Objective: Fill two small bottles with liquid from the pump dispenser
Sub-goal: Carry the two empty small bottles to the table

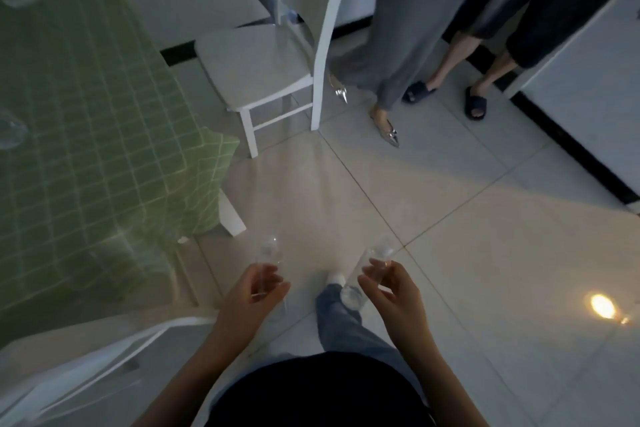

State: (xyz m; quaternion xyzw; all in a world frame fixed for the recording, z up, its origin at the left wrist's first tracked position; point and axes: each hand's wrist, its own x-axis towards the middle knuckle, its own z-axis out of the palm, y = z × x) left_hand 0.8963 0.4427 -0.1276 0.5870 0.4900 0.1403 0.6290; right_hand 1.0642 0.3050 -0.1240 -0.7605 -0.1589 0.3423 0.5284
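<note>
We hold a small clear bottle [269, 251] in our left hand [254, 291], fingers [273, 282] clamped on it, and a second clear bottle [363, 279] in our right hand [393, 291], fingers likewise closed round it, both above the tiled floor [467, 218], beside the green-clothed tabletop [86, 114].

We see two small clear plastic bottles held above the floor: left bottle [269, 253] upright, right bottle [363, 274] tilted.

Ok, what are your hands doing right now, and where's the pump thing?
Left hand holds one clear bottle. Right hand holds the other bottle. No pump dispenser in view. Nothing blocking.
</note>
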